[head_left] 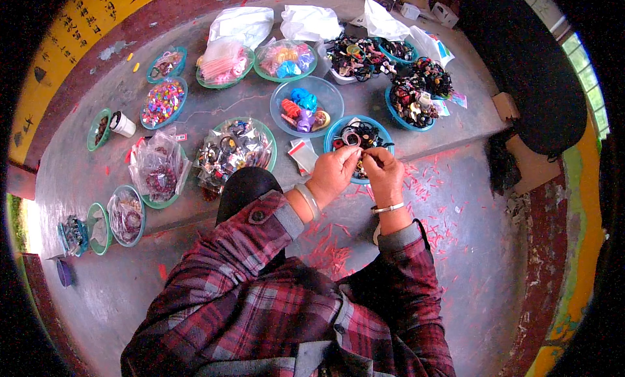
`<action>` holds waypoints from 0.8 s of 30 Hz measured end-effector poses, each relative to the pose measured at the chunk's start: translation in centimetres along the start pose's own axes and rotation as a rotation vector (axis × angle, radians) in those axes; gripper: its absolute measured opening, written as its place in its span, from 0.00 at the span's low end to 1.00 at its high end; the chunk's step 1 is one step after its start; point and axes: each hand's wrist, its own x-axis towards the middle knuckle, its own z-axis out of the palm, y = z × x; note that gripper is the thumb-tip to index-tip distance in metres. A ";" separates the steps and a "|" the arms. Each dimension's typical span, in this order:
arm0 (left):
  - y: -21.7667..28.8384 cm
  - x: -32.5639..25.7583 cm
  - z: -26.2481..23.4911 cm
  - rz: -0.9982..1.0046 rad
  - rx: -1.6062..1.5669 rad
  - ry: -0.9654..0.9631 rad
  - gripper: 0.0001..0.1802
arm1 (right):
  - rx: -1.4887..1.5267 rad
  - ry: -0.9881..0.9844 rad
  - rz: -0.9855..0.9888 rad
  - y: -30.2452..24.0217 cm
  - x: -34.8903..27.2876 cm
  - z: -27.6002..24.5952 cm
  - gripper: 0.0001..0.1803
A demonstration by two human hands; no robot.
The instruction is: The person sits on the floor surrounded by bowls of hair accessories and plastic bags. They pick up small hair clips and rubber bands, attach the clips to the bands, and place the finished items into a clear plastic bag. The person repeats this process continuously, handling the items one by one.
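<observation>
- Plaid jacket [260,305] lies nearest, its sleeves leading up to both hands.
- Left hand [331,175]: thumb and forefinger pressed together; any small piece between them is too tiny to tell.
- Right hand [385,176]: thumb and forefinger also closed, tips meeting or nearly meeting the left's; I cannot tell what they pinch.
- Hair ties [372,135] fill the blue bowl [358,119] directly beyond and partly behind the hands.
- A loosened pinch could drop a small piece among the dark ties or the red scraps [329,250], where it might be lost.
- A careless left wrist might nudge the packets [303,156] nearby.
</observation>
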 end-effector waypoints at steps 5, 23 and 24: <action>0.5 0.3 -0.3 -0.093 -0.131 0.021 0.12 | 0.172 -0.004 0.040 1.5 0.3 -0.3 0.06; -1.7 0.7 -0.7 -0.587 -0.714 -0.179 0.16 | 0.151 0.141 0.167 2.6 -3.7 -13.3 0.07; -1.7 0.6 -0.5 -0.559 -0.716 -0.173 0.15 | 0.125 0.194 0.181 3.1 -4.6 -14.9 0.07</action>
